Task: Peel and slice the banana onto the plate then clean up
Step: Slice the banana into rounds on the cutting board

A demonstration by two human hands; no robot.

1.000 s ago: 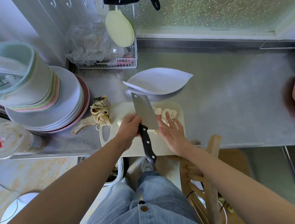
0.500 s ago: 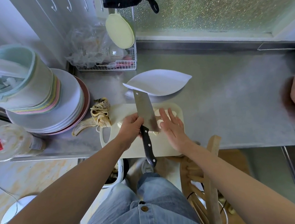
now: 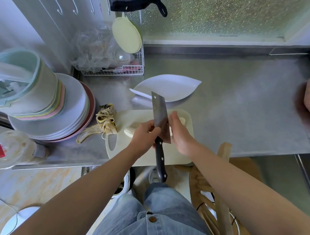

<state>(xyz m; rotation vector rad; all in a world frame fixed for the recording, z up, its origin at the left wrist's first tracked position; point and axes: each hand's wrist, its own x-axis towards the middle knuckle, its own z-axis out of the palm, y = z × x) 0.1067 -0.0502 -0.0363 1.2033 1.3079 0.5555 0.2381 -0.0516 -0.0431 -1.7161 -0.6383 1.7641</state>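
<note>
Wide steel counter (image 3: 244,110) fills the view, and at its left end sits a tall stack of plates (image 3: 72,114) with pastel bowls nested on top. Front and centre, the pale cutting board (image 3: 137,115) lies at the counter's near edge. Just behind it, the white leaf-shaped plate (image 3: 171,87) sits with nothing on it, no banana there yet.

Both hands are over the board. The left hand (image 3: 143,135) wraps its fingers round the cleaver (image 3: 160,114) right where the blade meets the black handle, a firm closed hold, with the blade tip pointing away towards the plate. The right hand (image 3: 181,136) grips nothing: fingers straight and together, laid alongside the blade's right face. Whether they press on fruit underneath, I cannot tell.

Left of the board, the banana peel (image 3: 103,124) lies crumpled on the counter, touching the board's edge beside the plate stack. On the board itself, an uncut banana stub (image 3: 129,131) peeks out just left of the left hand, and a couple of banana slices (image 3: 182,120) show past the right fingertips, near the board's far right corner.
</note>
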